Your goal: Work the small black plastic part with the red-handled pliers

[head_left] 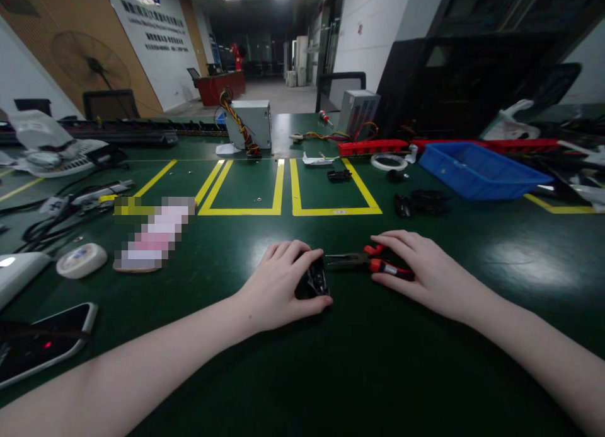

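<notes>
My left hand is curled over a small black part on the green table, thumb and fingers wrapped round it. My right hand lies on a pair of pliers with red and black handles. Its fingers cover the handles, and the dark jaws point left towards the black part. Both forearms rest low over the table's near side.
A blue bin stands at the right, with black parts beside it. Two grey power supply boxes sit beyond yellow floor-tape boxes. A phone, a tape roll and cables lie at the left.
</notes>
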Demonstrator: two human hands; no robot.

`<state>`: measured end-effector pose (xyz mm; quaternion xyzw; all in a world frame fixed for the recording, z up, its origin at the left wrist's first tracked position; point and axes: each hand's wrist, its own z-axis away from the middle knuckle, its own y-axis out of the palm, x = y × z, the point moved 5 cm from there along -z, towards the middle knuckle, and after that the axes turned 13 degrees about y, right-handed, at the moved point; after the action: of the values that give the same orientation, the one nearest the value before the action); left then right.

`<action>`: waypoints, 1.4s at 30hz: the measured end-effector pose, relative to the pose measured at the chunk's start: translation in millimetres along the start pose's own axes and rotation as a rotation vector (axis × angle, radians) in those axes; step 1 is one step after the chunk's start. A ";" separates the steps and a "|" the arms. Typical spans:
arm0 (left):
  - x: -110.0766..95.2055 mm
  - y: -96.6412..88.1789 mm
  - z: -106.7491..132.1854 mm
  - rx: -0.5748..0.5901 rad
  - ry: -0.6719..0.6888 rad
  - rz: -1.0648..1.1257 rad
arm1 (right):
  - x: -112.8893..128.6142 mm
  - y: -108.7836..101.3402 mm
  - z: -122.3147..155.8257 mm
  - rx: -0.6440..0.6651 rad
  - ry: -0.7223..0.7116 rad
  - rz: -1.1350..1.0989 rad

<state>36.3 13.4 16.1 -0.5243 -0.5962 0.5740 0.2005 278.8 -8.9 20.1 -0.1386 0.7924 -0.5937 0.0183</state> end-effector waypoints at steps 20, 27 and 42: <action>-3.0 -5.3 0.7 -0.039 0.038 0.007 | 22.7 -18.3 14.0 -0.237 -0.341 -0.053; -2.8 -5.5 0.2 -0.045 0.071 0.033 | 26.8 -21.4 13.2 -0.275 -0.366 -0.011; -3.3 -5.2 2.8 -0.090 0.139 0.069 | 23.3 -14.1 17.1 -0.240 -0.353 -0.061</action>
<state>33.1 10.4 21.2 -0.5914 -0.5876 0.5155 0.1978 262.5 -34.1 31.6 -0.2654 0.8375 -0.4618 0.1221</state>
